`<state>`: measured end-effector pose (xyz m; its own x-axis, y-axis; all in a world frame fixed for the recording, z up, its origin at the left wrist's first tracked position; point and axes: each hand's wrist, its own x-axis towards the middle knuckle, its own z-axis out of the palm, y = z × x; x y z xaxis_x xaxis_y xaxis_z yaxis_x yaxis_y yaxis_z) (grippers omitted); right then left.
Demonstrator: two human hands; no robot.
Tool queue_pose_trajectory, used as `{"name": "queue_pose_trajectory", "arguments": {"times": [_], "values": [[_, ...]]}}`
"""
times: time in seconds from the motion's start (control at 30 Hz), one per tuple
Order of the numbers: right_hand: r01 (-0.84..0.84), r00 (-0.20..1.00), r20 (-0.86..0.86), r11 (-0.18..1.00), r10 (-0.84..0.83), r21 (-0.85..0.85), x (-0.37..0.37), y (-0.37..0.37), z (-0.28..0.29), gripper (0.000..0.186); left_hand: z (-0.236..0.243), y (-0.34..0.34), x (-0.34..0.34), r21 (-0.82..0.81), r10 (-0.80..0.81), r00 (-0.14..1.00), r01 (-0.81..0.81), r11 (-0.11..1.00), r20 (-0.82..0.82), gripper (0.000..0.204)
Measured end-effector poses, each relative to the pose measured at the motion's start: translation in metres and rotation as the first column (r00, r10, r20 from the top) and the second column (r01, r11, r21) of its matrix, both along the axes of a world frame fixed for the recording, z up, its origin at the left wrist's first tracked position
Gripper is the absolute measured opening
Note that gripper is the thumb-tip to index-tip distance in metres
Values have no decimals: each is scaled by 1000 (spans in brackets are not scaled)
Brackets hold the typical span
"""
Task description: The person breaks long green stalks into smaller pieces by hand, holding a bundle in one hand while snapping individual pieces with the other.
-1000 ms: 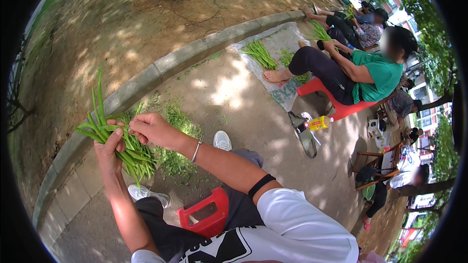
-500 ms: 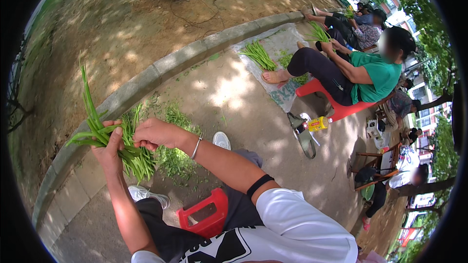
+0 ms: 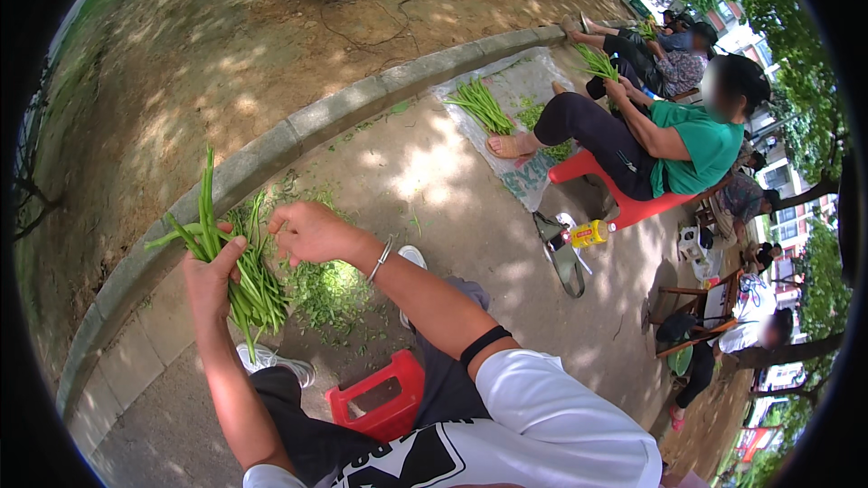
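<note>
My left hand [image 3: 212,280] is closed round a bunch of long green vegetable stems [image 3: 207,199] that stick up above my thumb. My right hand [image 3: 307,235] is just to the right of the bunch, fingers curled; whether they hold anything is hidden. More green stems [image 3: 258,298] show below and behind the bunch, where I cannot tell how many are held. Chopped green bits [image 3: 334,303] lie scattered on the paving beyond them. A red plastic stool [image 3: 407,380] is under me, between my dark-trousered legs.
A stone curb [image 3: 334,108] borders dirt. To the right, a person in green [image 3: 687,145] sits on a red stool [image 3: 624,203] by a sheet [image 3: 529,185] with green stems. A yellow bottle [image 3: 589,233], a strap, more seated people and wooden chairs are at the right.
My right hand has drawn away from the bunch, to the right and slightly up. My left hand has shifted slightly right, and the stem tips above it have swung rightward.
</note>
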<state>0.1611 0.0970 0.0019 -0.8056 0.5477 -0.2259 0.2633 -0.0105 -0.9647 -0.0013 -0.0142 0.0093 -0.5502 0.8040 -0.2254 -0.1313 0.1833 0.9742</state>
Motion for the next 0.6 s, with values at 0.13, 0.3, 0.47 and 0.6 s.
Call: {"name": "queue_pose_trajectory", "arguments": {"times": [0.13,0.3,0.47,0.6], "values": [[100,995,3,987,-101,126,1,-2,8,24,5,3,13,-144,-42,990,22,989,-137,31],[106,982,-182,949,-53,297,-8,-5,-9,24,-22,6,25,51,-164,970,176,983,-182,31],[43,996,-83,955,-20,293,-9,-7,-8,25,-22,6,27,-23,-221,948,222,975,-227,30],[10,995,-101,983,8,185,-7,-4,-10,23,-13,4,25,-115,-282,951,268,956,-129,29]]}}
